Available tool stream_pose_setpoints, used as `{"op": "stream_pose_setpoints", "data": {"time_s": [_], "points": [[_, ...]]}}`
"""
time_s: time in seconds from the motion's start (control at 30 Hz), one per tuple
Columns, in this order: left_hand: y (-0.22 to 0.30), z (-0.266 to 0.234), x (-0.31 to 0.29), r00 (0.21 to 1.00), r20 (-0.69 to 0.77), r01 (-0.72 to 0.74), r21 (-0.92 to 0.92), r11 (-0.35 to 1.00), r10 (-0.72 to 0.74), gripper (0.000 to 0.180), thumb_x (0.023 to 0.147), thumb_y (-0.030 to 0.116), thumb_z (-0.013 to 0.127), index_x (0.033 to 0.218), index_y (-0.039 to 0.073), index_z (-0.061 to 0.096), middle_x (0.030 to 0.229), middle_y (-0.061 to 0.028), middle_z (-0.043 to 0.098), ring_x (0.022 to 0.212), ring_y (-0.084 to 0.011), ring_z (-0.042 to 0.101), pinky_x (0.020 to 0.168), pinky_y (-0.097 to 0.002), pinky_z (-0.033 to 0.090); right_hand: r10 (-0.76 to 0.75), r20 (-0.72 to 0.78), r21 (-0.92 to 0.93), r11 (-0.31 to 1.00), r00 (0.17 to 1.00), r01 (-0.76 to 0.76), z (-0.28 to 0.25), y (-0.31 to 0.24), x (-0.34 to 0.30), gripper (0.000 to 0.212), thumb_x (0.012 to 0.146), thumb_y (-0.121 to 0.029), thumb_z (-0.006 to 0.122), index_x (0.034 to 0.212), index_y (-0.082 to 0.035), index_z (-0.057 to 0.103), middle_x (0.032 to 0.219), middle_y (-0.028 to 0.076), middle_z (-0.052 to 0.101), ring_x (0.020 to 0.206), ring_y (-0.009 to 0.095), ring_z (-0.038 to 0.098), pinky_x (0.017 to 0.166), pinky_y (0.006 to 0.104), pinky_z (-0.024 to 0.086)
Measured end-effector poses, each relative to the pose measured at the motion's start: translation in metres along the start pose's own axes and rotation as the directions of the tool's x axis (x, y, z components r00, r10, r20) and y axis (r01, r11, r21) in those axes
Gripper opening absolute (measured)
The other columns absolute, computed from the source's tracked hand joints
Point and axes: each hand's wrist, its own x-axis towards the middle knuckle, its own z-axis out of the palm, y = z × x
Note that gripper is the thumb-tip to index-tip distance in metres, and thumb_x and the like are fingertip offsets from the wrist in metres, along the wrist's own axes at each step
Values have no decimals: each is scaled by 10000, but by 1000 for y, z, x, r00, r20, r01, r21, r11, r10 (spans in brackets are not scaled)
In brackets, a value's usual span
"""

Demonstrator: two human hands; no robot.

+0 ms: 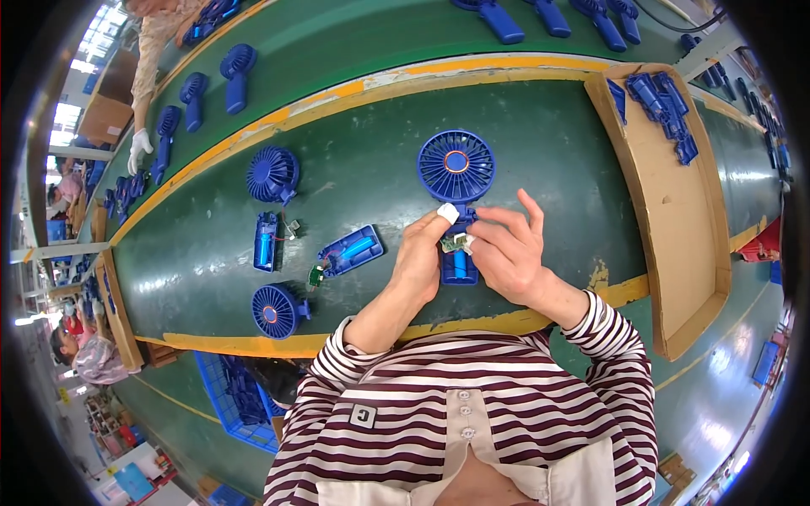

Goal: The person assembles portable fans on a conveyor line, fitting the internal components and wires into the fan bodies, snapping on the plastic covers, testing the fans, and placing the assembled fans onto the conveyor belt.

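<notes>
**Two hands on an open blue fan at the near edge of a green belt**

The left hand (419, 253) and the right hand (506, 249) meet over a blue plastic handheld fan with a round grille head and an opened handle (456, 181), which lies on the dark green conveyor belt (540, 143) close to its near, yellow-striped edge. The left hand's thumb, wrapped in white tape, presses against the fan's neck; the right hand's fingertips pinch a small green circuit board (453, 243) at the top of the open handle, with the other fingers spread.

To the left on the same belt lie a second blue fan head (272, 174), an open blue handle shell with a cell inside (266, 240), another open blue handle shell lying slantwise (351, 250), and a third blue fan head (275, 310) near the near edge. A shallow brown cardboard tray (675, 244) rests across the belt's right end, holding small blue plastic parts (662, 105) in its far corner.

Beyond a yellow divider, a farther green belt carries more blue fans (236, 76); another person's white-gloved hand (138, 148) reaches to it at the left. A blue plastic crate (232, 392) sits below the belt, on a glossy green floor.
</notes>
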Motion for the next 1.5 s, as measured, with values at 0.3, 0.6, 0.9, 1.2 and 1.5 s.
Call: {"op": "stream_pose_setpoints", "data": {"time_s": [0.3, 0.6, 0.9, 1.2, 1.5], "points": [[-12, -19, 11, 997, -75, 6, 40, 999, -3, 201, 857, 184, 471, 763, 32, 562, 619, 14, 499, 479, -79, 410, 399, -240, 260, 156, 139, 137, 975, 978, -175, -9, 3, 12, 182, 603, 6, 616, 780, -4, 573, 906, 115, 574, 814, 268, 577, 750, 408, 459], [6, -11, 1, 991, 65, 121, -49, 992, -117, 267, 894, 157, 400, 1036, -25, 533, 990, -86, 593, 890, -173, 578, 777, -322, 471, 216, 259, 346, 889, 941, -299, -15, 14, 23, 185, 633, 101, 555, 808, 49, 532, 931, 140, 516, 792, 286, 547, 654, 338, 466], [8, -3, -4, 995, -1, 99, -59, 993, -100, 186, 851, 140, 442, 880, -2, 559, 755, -56, 576, 622, -118, 545, 509, -268, 438, 201, 355, 322, 891, 913, -321, -18, 15, 25, 187, 641, 103, 537, 822, 59, 527, 966, 147, 505, 833, 299, 540, 693, 346, 461], [8, -4, -3, 995, 4, 104, -54, 993, -104, 168, 849, 140, 453, 866, 7, 554, 737, -46, 575, 600, -115, 546, 486, -266, 440, 130, 381, 283, 926, 916, -249, -19, 16, 27, 199, 629, 94, 550, 822, 59, 519, 967, 147, 498, 844, 302, 533, 681, 359, 465], [6, -6, -6, 993, 25, 115, -49, 992, -114, 173, 863, 168, 465, 888, 20, 552, 773, -42, 577, 624, -122, 551, 511, -280, 463, 24, 401, 145, 985, 916, -90, -18, 10, 25, 217, 600, 55, 555, 814, 63, 524, 966, 144, 503, 810, 290, 525, 635, 357, 483]]}}
